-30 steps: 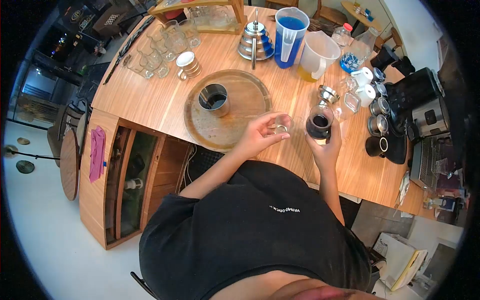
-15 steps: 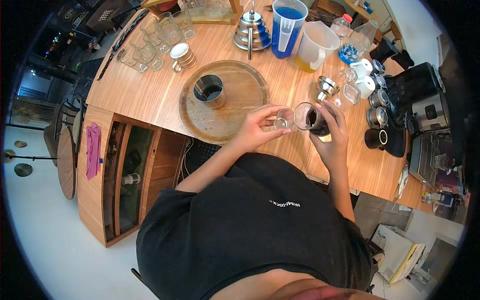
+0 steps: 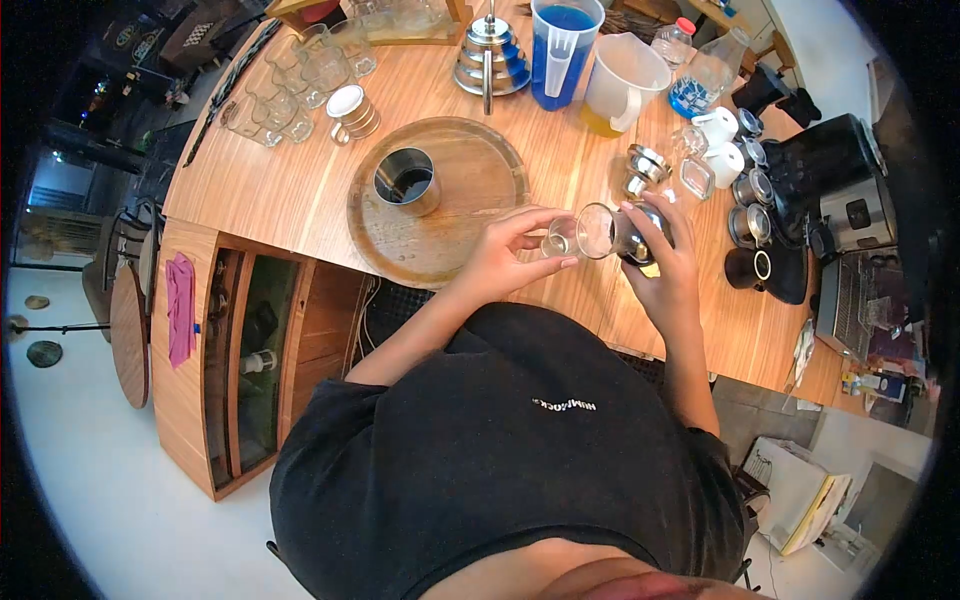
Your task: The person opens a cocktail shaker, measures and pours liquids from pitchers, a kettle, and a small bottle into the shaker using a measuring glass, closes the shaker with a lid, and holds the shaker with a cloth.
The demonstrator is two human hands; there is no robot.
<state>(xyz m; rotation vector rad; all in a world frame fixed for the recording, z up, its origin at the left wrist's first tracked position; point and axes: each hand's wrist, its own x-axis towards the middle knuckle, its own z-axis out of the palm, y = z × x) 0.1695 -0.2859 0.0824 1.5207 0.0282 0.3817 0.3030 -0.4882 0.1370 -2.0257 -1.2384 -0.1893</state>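
Note:
My left hand (image 3: 510, 255) is closed round a small clear glass (image 3: 560, 238), fingers above and thumb below. In my right hand (image 3: 665, 250) is a glass carafe (image 3: 600, 232) of dark liquid, tilted far over with its mouth toward the small glass. The two rims are very close; whether they touch, or liquid passes between them, I cannot tell. To the left, a metal cup (image 3: 408, 182) with dark content stands on a round wooden tray (image 3: 470, 165).
Behind the tray are a silver kettle (image 3: 490, 62), a blue-filled jug (image 3: 562, 55) and a pale jug (image 3: 622, 85). Several glasses and a lidded glass mug (image 3: 352, 112) stand back left. Metal pieces (image 3: 645, 170), white cups (image 3: 722, 165) and a black cup (image 3: 746, 268) are at the right.
My right hand has tipped the carafe from nearly upright to strongly tilted and brought its mouth left, beside the small glass. My left hand has stayed nearly in place. The whole view has shifted slightly.

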